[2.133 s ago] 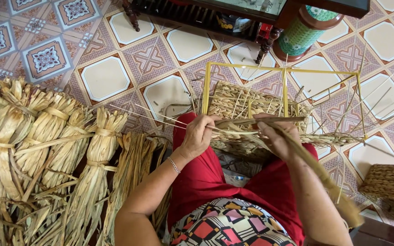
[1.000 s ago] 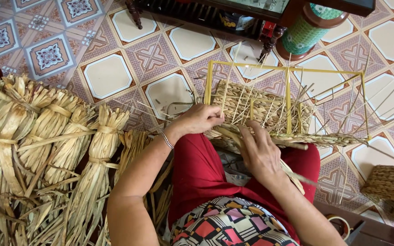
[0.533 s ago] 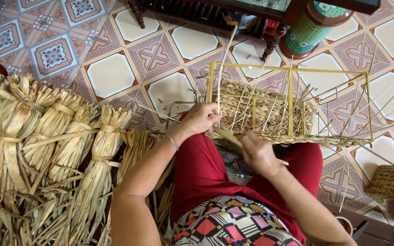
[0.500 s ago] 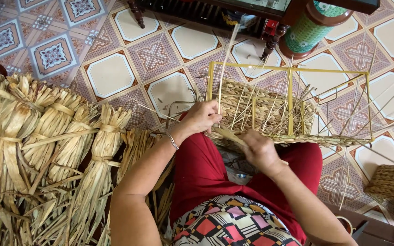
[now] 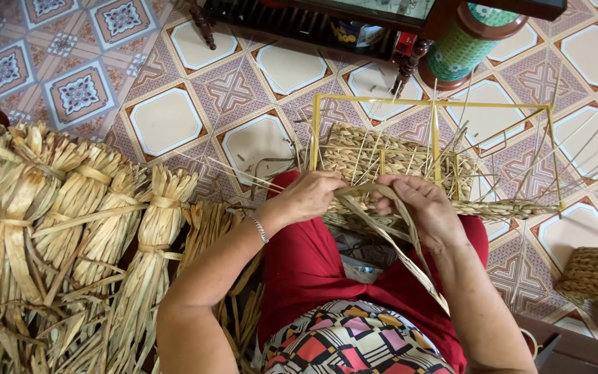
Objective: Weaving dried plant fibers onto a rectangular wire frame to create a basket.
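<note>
Half-woven straw basket (image 5: 382,163) in a yellow wire frame (image 5: 435,104), resting on the person's lap. Left hand (image 5: 309,197) closed on a flat straw strand (image 5: 389,232) at the basket's near edge; right hand (image 5: 420,204) pinches the same strand just beside. Tied straw bundles (image 5: 70,221) lie left of the basket.

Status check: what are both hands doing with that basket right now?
Left hand and right hand both grip a flat straw strip. Half-woven basket sits in its yellow wire frame on the lap. Loose upright stalks crowd the weave.
</note>
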